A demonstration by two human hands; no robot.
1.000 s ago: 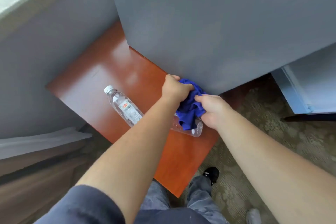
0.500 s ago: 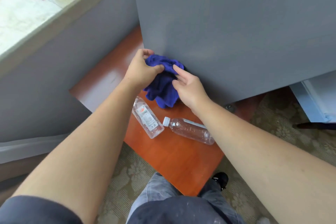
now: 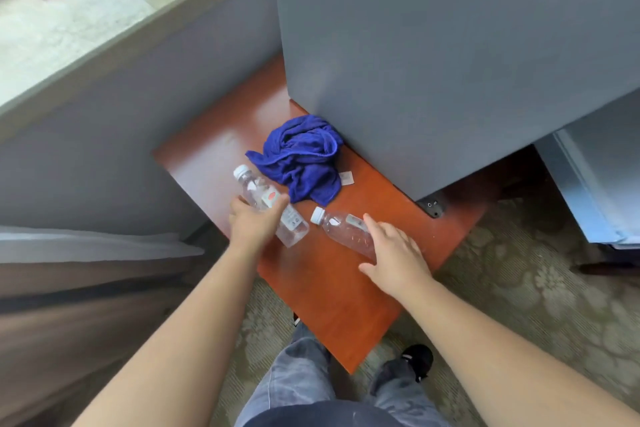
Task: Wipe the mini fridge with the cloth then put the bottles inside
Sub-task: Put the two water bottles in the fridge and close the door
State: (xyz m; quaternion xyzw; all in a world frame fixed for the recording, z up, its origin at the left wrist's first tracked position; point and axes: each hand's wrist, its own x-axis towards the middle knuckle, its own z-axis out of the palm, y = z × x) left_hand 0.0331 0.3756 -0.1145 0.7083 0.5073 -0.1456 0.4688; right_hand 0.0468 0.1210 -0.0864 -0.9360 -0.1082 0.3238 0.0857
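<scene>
The grey mini fridge stands on a red-brown wooden board. A crumpled blue cloth lies on the board against the fridge's near corner, with no hand on it. Two clear plastic bottles with white caps lie on their sides in front of the cloth. My left hand holds the left bottle between thumb and fingers. My right hand rests on the base end of the right bottle, fingers fairly straight and thumb on the near side.
The fridge door stands open at the right edge. A grey wall with a stone ledge runs along the left. Patterned carpet surrounds the board. My legs and black shoes are below its near corner.
Both hands let go of the blue cloth, which now lies on the board. They moved down to the two bottles, one hand on each.
</scene>
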